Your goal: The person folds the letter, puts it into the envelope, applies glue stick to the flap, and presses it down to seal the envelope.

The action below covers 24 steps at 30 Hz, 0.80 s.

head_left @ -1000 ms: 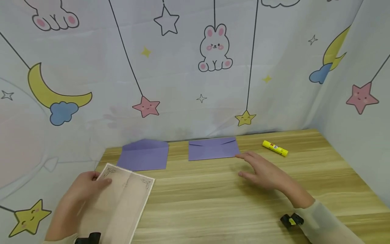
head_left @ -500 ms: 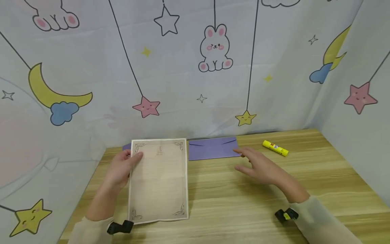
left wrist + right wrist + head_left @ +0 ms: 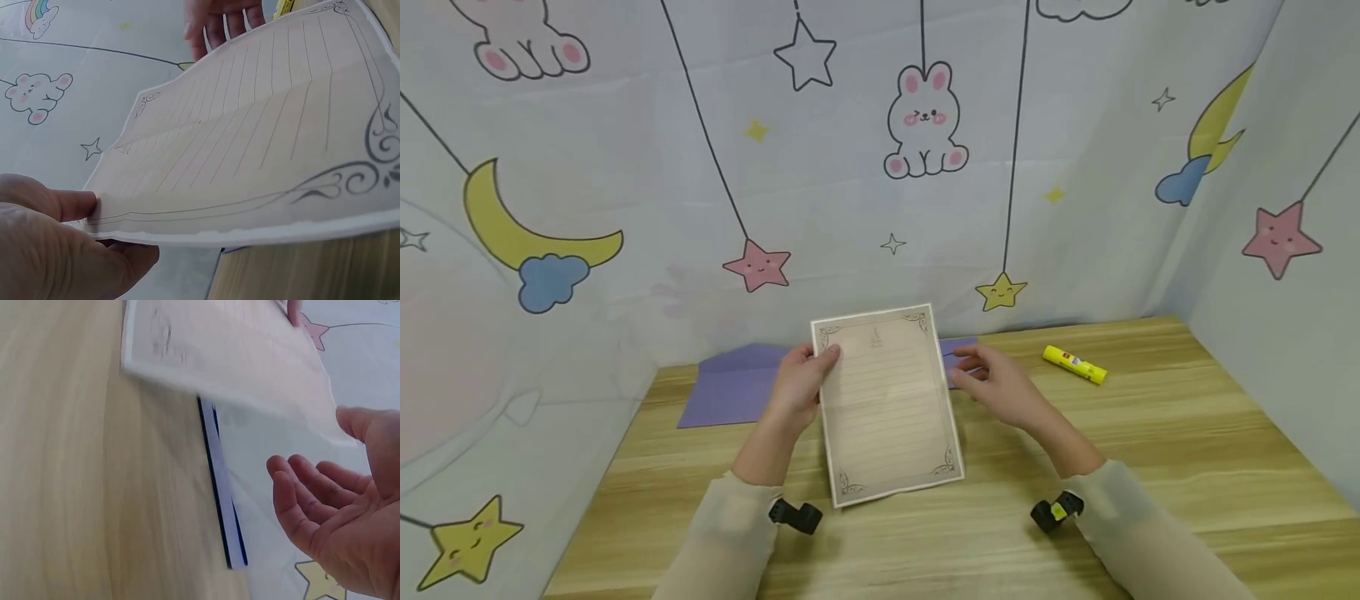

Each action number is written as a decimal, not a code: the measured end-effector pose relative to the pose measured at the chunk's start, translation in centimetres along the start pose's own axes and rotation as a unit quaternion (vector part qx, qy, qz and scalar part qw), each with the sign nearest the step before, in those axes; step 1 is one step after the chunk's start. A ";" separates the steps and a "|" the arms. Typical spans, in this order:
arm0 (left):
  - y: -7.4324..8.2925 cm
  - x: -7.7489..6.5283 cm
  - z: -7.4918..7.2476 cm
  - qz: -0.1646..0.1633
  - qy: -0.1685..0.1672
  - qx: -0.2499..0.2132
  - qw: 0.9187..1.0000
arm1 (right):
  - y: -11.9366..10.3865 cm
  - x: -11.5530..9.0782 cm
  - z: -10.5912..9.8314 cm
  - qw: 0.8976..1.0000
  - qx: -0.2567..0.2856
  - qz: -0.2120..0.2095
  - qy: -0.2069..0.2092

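A cream sheet of lined letter paper (image 3: pixel 887 408) with ornate corner scrolls is held up, tilted, above the table. My left hand (image 3: pixel 797 379) pinches its upper left edge, thumb on the front and fingers behind, as the left wrist view (image 3: pixel 69 237) also shows. Close to the sheet's right edge is my right hand (image 3: pixel 1000 387), fingers relaxed and slightly bent, with nothing in it. In the right wrist view, the thumb of the right hand (image 3: pixel 350 512) overlaps the paper's corner. Behind the sheet lies a purple envelope (image 3: pixel 962 343), mostly hidden.
A second purple envelope (image 3: pixel 730 387) with its flap raised lies at the back left, partly behind the left hand. A yellow glue stick (image 3: pixel 1075 365) rests at the back right of the wooden table (image 3: pixel 1150 450). A patterned curtain (image 3: pixel 850 167) hangs along the table's back edge.
My left hand has carried the letter paper from the lower left to the middle, turning its printed face upright. My right hand has shifted slightly left toward the sheet.
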<state>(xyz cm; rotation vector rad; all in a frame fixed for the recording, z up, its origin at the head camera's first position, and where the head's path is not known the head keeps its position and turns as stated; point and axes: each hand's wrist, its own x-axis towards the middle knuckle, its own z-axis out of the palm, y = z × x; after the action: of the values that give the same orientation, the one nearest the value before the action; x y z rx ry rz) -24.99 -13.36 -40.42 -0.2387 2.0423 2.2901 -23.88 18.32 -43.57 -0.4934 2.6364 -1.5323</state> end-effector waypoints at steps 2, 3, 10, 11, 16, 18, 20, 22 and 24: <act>-0.4 0.4 1.1 0.000 -0.005 -0.006 1.000 | -0.3 0.4 0.5 0.999 0.029 0.031 0.010; -0.6 0.6 1.6 -0.003 -0.008 -0.009 1.000 | -0.4 0.5 0.7 0.998 0.043 0.046 0.014; -1.9 1.2 3.2 -0.012 -0.033 -0.013 0.999 | -0.4 0.6 1.3 0.987 0.118 0.101 0.050; -2.0 1.3 3.3 -0.014 -0.033 -0.013 0.999 | -0.2 0.6 1.4 0.985 0.128 0.104 0.056; -2.3 1.1 3.1 -0.018 -0.051 0.001 0.999 | 0.4 0.6 1.4 0.977 0.157 0.116 0.085; -2.3 0.8 2.9 -0.011 -0.062 0.014 0.998 | 0.4 0.6 1.1 0.975 0.163 0.117 0.092; -2.3 0.3 2.6 0.002 -0.072 0.037 0.997 | 0.3 0.5 0.9 0.973 0.170 0.123 0.100; -2.4 -0.2 2.2 0.028 -0.083 0.068 0.994 | 0.1 0.5 0.7 0.971 0.174 0.129 0.106; -2.5 -0.6 1.8 0.065 -0.099 0.104 0.988 | 0.0 0.6 0.5 0.968 0.180 0.134 0.111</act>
<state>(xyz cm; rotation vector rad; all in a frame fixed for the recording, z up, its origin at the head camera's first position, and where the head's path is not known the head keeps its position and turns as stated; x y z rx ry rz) -24.17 -11.20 -42.54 0.1315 2.2266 2.0472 -24.29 17.72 -43.73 0.0607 2.3521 -2.0032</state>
